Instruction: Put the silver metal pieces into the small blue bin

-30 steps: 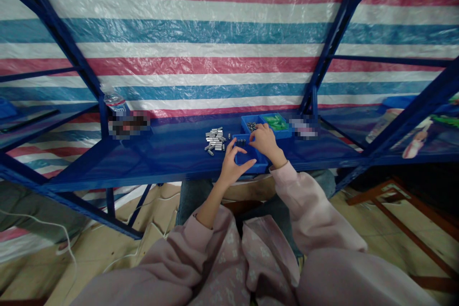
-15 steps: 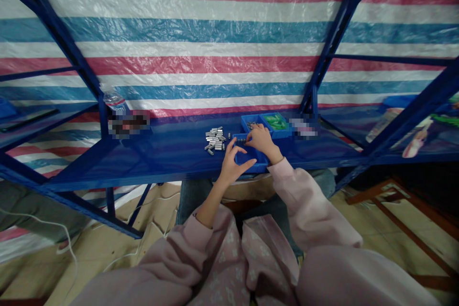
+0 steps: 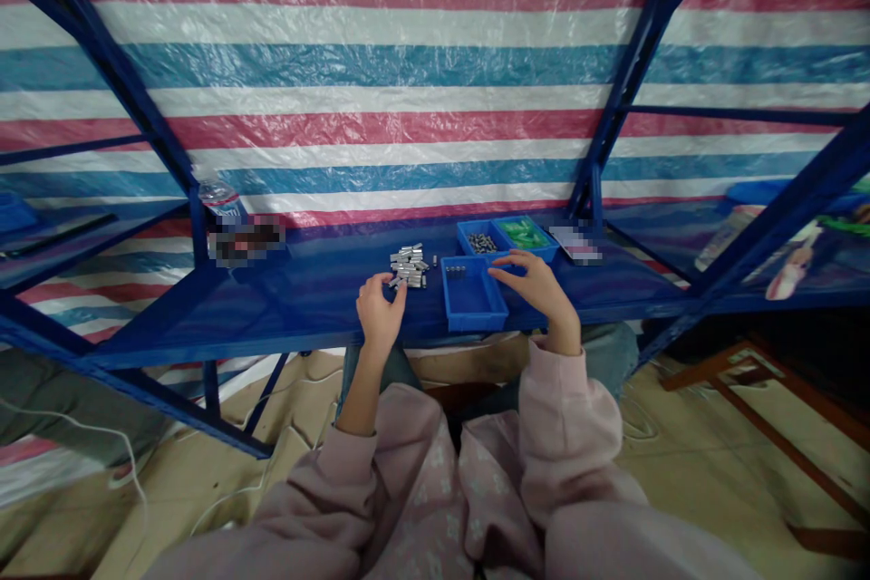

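My left hand [image 3: 381,314] is at the near edge of a pile of small silver metal cylinders [image 3: 409,263], thumb and fingers apart; whether it touches the nearest cylinder I cannot tell. A blue plastic bin [image 3: 474,321] stands to the right of the pile, with a short row of small metal pieces [image 3: 456,272] in its far left corner. Over that bin's right side hovers my right hand [image 3: 540,288], thumb and forefinger parted and nothing visible between them. Behind it, a divided blue tray [image 3: 499,246] holds small metal parts [image 3: 482,243] and something green [image 3: 522,231].
One lone cylinder [image 3: 435,261] stands between pile and bin. A white card [image 3: 576,245], partly blurred out, lies right of the tray. At the shelf's left are a clear bottle [image 3: 221,199] and a pixelated dark item [image 3: 248,240]. Blue metal posts [image 3: 604,145] frame the shelf [image 3: 326,290].
My left hand has moved left from the near bin to the pile. My right hand has drawn back to the right from the bin's far edge, and its fingers have parted.
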Demonstrator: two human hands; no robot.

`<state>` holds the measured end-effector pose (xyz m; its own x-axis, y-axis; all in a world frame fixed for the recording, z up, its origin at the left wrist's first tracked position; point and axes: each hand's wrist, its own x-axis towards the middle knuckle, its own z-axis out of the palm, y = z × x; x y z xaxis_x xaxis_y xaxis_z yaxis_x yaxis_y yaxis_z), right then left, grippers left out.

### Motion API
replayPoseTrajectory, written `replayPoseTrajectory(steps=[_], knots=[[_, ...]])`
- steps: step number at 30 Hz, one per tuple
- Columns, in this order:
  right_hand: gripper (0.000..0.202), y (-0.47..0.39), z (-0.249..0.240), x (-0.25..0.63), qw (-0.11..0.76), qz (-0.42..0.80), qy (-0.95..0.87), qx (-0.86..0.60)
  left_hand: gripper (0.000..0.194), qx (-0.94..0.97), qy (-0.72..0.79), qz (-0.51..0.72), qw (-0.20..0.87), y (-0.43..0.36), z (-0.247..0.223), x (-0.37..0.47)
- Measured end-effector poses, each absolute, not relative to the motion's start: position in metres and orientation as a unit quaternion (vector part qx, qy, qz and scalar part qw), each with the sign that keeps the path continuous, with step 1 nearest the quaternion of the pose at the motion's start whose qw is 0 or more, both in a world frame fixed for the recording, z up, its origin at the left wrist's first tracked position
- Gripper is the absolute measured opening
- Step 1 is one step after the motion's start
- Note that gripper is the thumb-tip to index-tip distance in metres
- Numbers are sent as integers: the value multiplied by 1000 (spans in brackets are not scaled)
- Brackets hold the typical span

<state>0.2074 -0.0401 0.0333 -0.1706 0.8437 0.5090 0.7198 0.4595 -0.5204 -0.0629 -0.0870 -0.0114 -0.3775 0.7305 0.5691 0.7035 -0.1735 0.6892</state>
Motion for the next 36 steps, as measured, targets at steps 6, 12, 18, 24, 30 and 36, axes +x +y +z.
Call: replayPoseTrajectory(steps=[6,12,18,24,30,36], knots=[[42,-65,24,209,418,208,-697,-544,43,552,757,338,-91,-96,-17,-63],[43,-64,25,202,406,230,-697,-544,31,568,756,314,-77,-95,-15,-61],[40,-62,16,198,396,217,-704,-548,29,562,749,346,-58,-95,-15,-62],[45,-64,19,195,377,260,-691,-559,32,559,748,355,-48,-92,-15,-61],[49,-68,22,189,381,307,-674,-554,29,557,749,356,-40,-90,-15,-61],[51,-69,22,184,387,320,-672,-544,24,548,727,413,3,-90,-16,-65]])
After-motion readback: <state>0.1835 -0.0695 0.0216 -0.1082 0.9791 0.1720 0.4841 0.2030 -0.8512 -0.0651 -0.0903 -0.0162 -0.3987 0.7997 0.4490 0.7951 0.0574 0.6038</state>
